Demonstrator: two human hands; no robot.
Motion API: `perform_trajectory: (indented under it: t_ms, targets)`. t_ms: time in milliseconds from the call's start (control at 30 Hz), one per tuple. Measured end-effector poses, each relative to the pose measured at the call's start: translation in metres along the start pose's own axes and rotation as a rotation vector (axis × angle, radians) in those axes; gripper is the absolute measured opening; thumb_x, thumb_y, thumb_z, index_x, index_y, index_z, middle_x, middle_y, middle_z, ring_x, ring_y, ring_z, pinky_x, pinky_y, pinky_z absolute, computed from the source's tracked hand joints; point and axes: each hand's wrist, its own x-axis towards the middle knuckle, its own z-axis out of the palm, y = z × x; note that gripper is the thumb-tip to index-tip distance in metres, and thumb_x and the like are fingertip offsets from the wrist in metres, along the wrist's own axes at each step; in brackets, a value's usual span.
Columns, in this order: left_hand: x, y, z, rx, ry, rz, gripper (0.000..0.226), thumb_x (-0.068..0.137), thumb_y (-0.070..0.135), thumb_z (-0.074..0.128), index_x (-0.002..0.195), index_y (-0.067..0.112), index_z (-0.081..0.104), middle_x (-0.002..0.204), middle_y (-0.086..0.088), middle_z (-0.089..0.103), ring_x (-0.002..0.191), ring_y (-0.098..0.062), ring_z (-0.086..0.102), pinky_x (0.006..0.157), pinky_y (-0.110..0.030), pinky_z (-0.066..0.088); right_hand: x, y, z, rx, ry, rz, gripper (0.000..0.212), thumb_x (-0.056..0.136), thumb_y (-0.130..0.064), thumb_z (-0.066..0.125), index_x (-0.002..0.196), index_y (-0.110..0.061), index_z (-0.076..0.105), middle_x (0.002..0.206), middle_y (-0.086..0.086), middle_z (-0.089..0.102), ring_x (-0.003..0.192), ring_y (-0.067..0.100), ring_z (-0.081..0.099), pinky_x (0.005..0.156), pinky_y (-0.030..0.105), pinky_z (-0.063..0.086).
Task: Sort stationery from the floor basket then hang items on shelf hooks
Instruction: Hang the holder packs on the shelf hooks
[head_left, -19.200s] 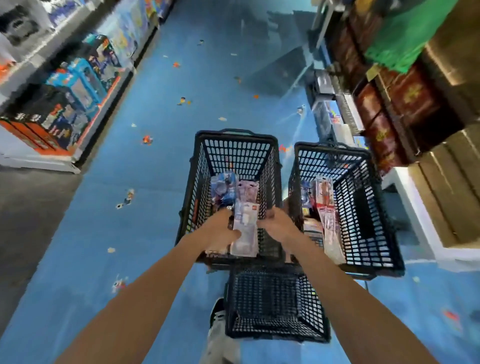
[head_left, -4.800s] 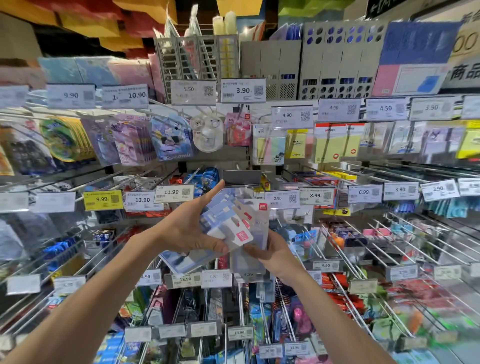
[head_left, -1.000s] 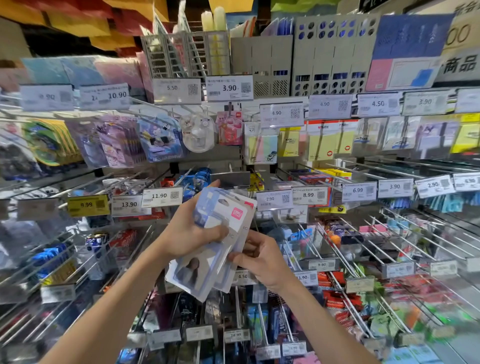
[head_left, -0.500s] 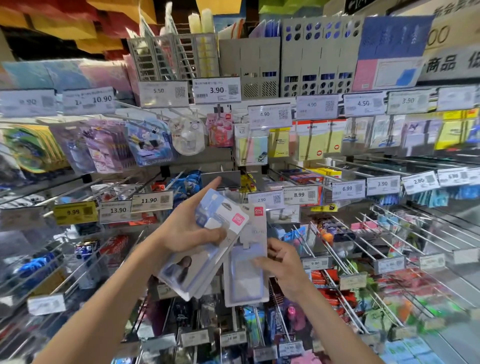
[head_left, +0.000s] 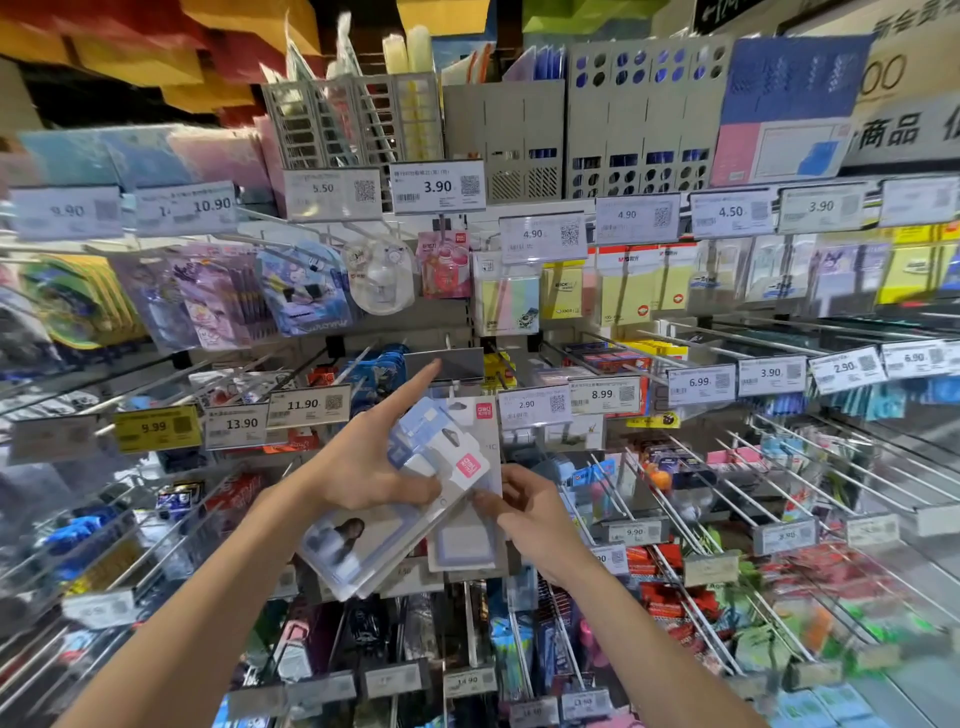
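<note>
Clear plastic packets (head_left: 363, 545), stacked and tilted with their tops up and to the right, sit clamped in the left hand (head_left: 363, 478). Its thumb lies across the front of the stack, just below a pink label, and its index finger points straight up toward the shelf. Just right of that thumb, the right hand (head_left: 524, 506) pinches the edge of a single packet (head_left: 465, 543), which stands upright behind the stack. This packet's top, with a red logo, shows above the left hand's stack. Whether its top hole is on a hook I cannot tell. The two hands are close together but do not touch.

Directly above the right hand hangs a white price tag (head_left: 535, 404) reading 2.90. Left of the raised finger is another tag (head_left: 309, 405) reading 11.90. Long metal hooks (head_left: 675, 493) slope down to the right of the right hand, carrying blurred coloured goods. Higher up, above both hands, hang yellow sticky notes (head_left: 631, 291), and grey file boxes (head_left: 524, 135) stand on the top shelf.
</note>
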Motion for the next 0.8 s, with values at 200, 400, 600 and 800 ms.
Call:
perform_trajectory:
  t_ms: [200, 400, 600, 800]
  targets:
    - [0.005, -0.007, 0.006, 0.026, 0.066, 0.021, 0.122, 0.070, 0.013, 0.085, 0.155, 0.061, 0.010, 0.157, 0.018, 0.040, 0.121, 0.009, 0.057, 0.088, -0.006, 0.047, 0.014, -0.002, 0.007, -0.058, 0.044, -0.044, 0.013, 0.097, -0.017, 0.068, 0.110, -0.014, 0.070, 0.097, -0.007, 0.077, 0.096, 0.013, 0.073, 0.079, 0.029, 0.059]
    - [0.007, -0.012, 0.010, -0.008, 0.109, 0.043, 0.117, 0.073, 0.010, 0.081, 0.152, 0.065, 0.014, 0.134, -0.002, 0.066, 0.093, -0.039, 0.074, 0.077, -0.041, 0.060, 0.053, 0.006, 0.008, -0.295, 0.130, 0.068, 0.027, 0.093, -0.041, 0.071, 0.097, -0.014, 0.071, 0.084, -0.004, 0.076, 0.082, 0.017, 0.072, 0.068, 0.035, 0.057]
    - [0.012, -0.018, 0.012, -0.076, 0.068, 0.036, 0.115, 0.077, 0.007, 0.078, 0.152, 0.066, 0.012, 0.084, -0.020, 0.069, 0.051, -0.032, 0.054, 0.057, -0.053, 0.051, 0.091, 0.020, 0.010, -0.392, 0.170, 0.164, 0.017, 0.098, -0.018, 0.063, 0.111, -0.011, 0.072, 0.108, 0.005, 0.074, 0.103, 0.023, 0.070, 0.076, 0.029, 0.056]
    - [0.016, -0.031, 0.019, -0.104, 0.085, 0.116, 0.119, 0.077, 0.001, 0.079, 0.160, 0.050, 0.010, 0.081, -0.002, 0.056, 0.067, -0.019, 0.050, 0.064, -0.046, 0.053, 0.109, 0.026, 0.004, -0.275, 0.232, 0.360, 0.038, 0.097, 0.005, 0.053, 0.126, -0.018, 0.059, 0.134, 0.014, 0.059, 0.104, 0.017, 0.053, 0.087, 0.028, 0.047]
